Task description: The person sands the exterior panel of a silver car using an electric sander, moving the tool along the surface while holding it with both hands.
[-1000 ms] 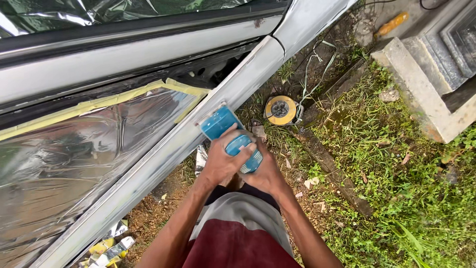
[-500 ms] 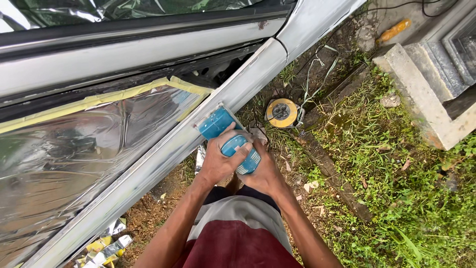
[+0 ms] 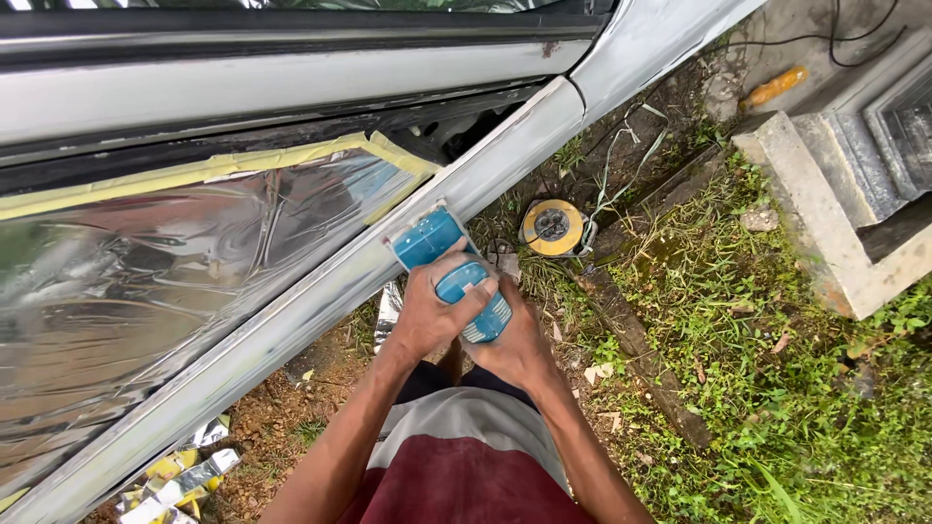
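A blue power sander (image 3: 442,250) rests with its flat pad against the grey primed sill (image 3: 320,291) of a car body. My left hand (image 3: 432,312) wraps over the sander's top and left side. My right hand (image 3: 515,342) cups it from below and the right. Above the sill, silver plastic sheeting (image 3: 165,281) covers the door opening, held by yellow masking tape (image 3: 214,170) along its upper edge.
A yellow cable reel (image 3: 551,227) lies on the dirt just right of the sander. Grass covers the ground on the right, with a concrete step (image 3: 825,223) at the far right. Scraps of crumpled foil and tape (image 3: 184,480) lie at bottom left.
The sander and both hands have stayed at about the same spot on the sill, with only a slight shift along it.
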